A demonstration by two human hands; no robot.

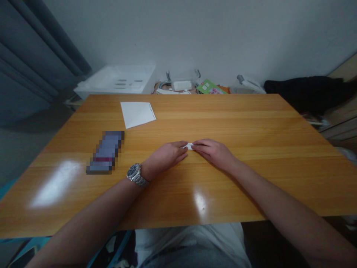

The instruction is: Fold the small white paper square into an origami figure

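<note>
A small white piece of folded paper (190, 146) lies at the middle of the wooden table (237, 123), mostly covered by fingers. My left hand (170, 155) is closed on its left end, with a metal watch (135, 173) on that wrist. From the other side, the fingers of my right hand (213, 152) press together on the paper's right end. Both hands rest low at the tabletop, their fingertips a short gap apart with the paper showing between them. How the paper is folded underneath is hidden.
A white sheet with a perforated edge (137, 114) lies at the back left. Nearer is a pixelated phone-like device (106, 152). Behind the table stand a white plastic tub (111, 80), a green booklet (209, 87) and dark cloth (306, 89). A grey curtain (33, 56) hangs left.
</note>
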